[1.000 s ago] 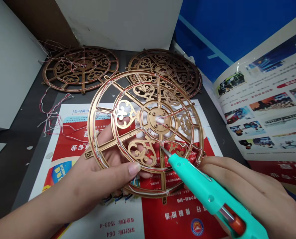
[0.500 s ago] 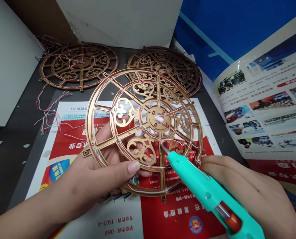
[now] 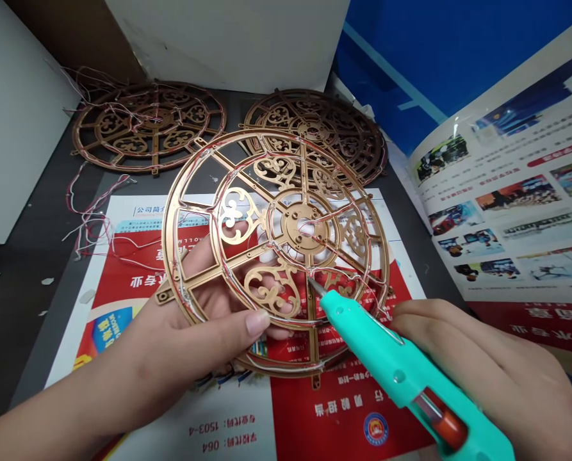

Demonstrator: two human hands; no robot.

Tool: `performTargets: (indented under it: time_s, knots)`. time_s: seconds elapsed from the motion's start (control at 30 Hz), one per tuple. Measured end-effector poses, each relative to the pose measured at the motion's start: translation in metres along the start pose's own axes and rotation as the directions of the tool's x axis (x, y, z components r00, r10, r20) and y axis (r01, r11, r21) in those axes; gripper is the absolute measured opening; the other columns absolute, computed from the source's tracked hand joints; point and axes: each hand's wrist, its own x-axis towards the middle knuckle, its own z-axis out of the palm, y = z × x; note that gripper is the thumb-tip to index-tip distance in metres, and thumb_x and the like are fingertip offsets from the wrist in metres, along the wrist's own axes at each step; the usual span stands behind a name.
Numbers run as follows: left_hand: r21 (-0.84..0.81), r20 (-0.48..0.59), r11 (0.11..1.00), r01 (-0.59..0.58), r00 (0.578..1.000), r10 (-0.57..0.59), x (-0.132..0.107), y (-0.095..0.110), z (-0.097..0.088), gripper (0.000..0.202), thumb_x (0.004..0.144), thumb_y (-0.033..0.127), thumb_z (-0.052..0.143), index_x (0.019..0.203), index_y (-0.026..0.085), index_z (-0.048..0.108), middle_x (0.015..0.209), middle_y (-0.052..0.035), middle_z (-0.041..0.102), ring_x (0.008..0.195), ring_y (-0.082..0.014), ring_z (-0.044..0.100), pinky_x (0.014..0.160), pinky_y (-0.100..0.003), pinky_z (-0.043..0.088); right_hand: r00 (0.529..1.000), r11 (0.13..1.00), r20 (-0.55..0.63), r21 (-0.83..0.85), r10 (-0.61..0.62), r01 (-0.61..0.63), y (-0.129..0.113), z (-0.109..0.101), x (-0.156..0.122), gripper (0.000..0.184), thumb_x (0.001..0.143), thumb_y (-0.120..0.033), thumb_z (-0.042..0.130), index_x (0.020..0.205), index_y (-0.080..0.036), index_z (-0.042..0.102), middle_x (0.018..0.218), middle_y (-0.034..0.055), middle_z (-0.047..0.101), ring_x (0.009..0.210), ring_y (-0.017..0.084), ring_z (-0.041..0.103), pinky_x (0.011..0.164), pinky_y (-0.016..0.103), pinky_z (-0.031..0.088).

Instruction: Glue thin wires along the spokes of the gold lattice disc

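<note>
My left hand [image 3: 189, 349] grips a round gold openwork frame [image 3: 276, 250] with thin red and white wires glued along its ribs, thumb on top and fingers underneath, holding it tilted above a red and white poster [image 3: 180, 416]. My right hand [image 3: 487, 378] is closed around a teal glue gun [image 3: 401, 378]. The gun's metal nozzle touches the frame just below and right of its central hub, on a lower spoke.
Two more gold frames lie flat on the dark table at the back, one at left [image 3: 146, 125] with loose wires trailing, one behind the held frame [image 3: 328, 128]. A white box [image 3: 11, 128] stands at left, a printed brochure [image 3: 516, 192] leans at right.
The view has shifted slightly. The frame and the glue gun have drifted a little left and up, with the nozzle staying on the same spot of the frame.
</note>
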Motion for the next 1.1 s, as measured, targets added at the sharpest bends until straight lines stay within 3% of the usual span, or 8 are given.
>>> performTargets:
  time_s: [0.23, 0.33, 0.5, 0.63, 0.8, 0.93, 1.03, 1.1]
  knots:
    - [0.077, 0.020, 0.996, 0.037, 0.999, -0.039, -0.005, -0.004, -0.005, 0.007, 0.093, 0.025, 0.087, 0.086, 0.024, 0.085, 0.092, 0.0046, 0.085, 0.081, -0.0059, 0.073, 0.083, -0.010, 0.062, 0.999, 1.000, 0.040, -0.018, 0.010, -0.009, -0.003, -0.006, 0.003, 0.016, 0.107, -0.038, 0.050, 0.112, -0.026, 0.060, 0.104, 0.0026, 0.068, 0.088, 0.017, 0.071, 0.074, 0.028, 0.052]
    - [0.034, 0.021, 0.999, 0.015, 1.000, -0.015, -0.007, -0.008, -0.008, 0.007, 0.090, 0.021, 0.087, 0.086, 0.025, 0.083, 0.101, 0.0043, 0.087, 0.088, -0.0091, 0.077, 0.092, -0.015, 0.064, 0.998, 1.000, 0.059, 0.001, 0.004, -0.004, -0.001, -0.007, 0.005, 0.014, 0.105, -0.039, 0.052, 0.105, -0.026, 0.058, 0.101, 0.0034, 0.068, 0.081, 0.017, 0.070, 0.066, 0.028, 0.050]
    - [0.049, 0.028, 0.998, 0.034, 0.999, -0.035, -0.007, -0.007, -0.007, 0.013, 0.094, 0.023, 0.083, 0.082, 0.023, 0.082, 0.096, 0.0017, 0.086, 0.092, -0.0111, 0.077, 0.093, -0.017, 0.064, 0.998, 1.000, 0.066, -0.020, -0.023, 0.024, 0.004, -0.007, 0.003, 0.008, 0.099, -0.030, 0.052, 0.102, -0.024, 0.058, 0.096, 0.0039, 0.068, 0.073, 0.016, 0.068, 0.058, 0.027, 0.046]
    - [0.063, 0.049, 0.997, 0.032, 0.998, -0.035, -0.005, -0.005, -0.007, 0.004, 0.092, 0.022, 0.085, 0.091, 0.025, 0.086, 0.102, 0.0020, 0.087, 0.090, -0.0137, 0.077, 0.096, -0.023, 0.066, 0.996, 0.998, 0.083, -0.032, -0.043, 0.046, 0.008, -0.007, 0.002, 0.010, 0.094, -0.029, 0.052, 0.103, -0.025, 0.057, 0.095, 0.0021, 0.067, 0.074, 0.015, 0.068, 0.059, 0.026, 0.046]
    - [0.016, 0.057, 0.999, 0.049, 0.997, -0.050, -0.007, -0.005, -0.006, 0.009, 0.095, 0.019, 0.082, 0.093, 0.028, 0.087, 0.104, 0.0032, 0.087, 0.096, -0.0151, 0.079, 0.101, -0.027, 0.067, 0.995, 0.996, 0.089, -0.060, -0.053, 0.059, 0.009, -0.007, 0.004, 0.007, 0.099, -0.031, 0.052, 0.100, -0.025, 0.054, 0.091, 0.0005, 0.064, 0.069, 0.014, 0.063, 0.056, 0.030, 0.040]
    - [-0.003, 0.073, 1.000, 0.029, 0.997, -0.029, -0.009, -0.010, -0.011, 0.024, 0.096, 0.013, 0.080, 0.112, 0.030, 0.084, 0.104, 0.0056, 0.087, 0.101, -0.0097, 0.080, 0.095, -0.013, 0.062, 0.995, 0.996, 0.083, -0.065, -0.057, 0.063, 0.007, -0.007, 0.004, 0.008, 0.101, -0.030, 0.050, 0.101, -0.024, 0.056, 0.087, -0.0012, 0.061, 0.065, 0.013, 0.060, 0.056, 0.030, 0.037]
    - [-0.006, 0.058, 1.000, 0.013, 0.998, -0.013, -0.009, -0.017, -0.017, 0.057, 0.094, 0.014, 0.082, 0.146, 0.035, 0.068, 0.108, 0.0059, 0.088, 0.095, -0.0095, 0.082, 0.095, -0.014, 0.063, 0.996, 0.996, 0.084, -0.082, -0.038, 0.044, 0.008, -0.006, 0.003, 0.010, 0.102, -0.031, 0.049, 0.098, -0.025, 0.056, 0.086, -0.0004, 0.062, 0.066, 0.014, 0.061, 0.056, 0.032, 0.039]
    - [0.002, 0.010, 1.000, 0.027, 1.000, -0.027, -0.009, -0.019, -0.021, 0.070, 0.092, 0.014, 0.084, 0.155, 0.036, 0.060, 0.116, 0.0048, 0.087, 0.098, -0.0106, 0.083, 0.097, -0.016, 0.064, 0.995, 0.995, 0.088, -0.090, -0.036, 0.044, 0.010, -0.004, 0.002, 0.012, 0.103, -0.034, 0.050, 0.096, -0.026, 0.055, 0.085, -0.0005, 0.062, 0.065, 0.015, 0.062, 0.055, 0.033, 0.038]
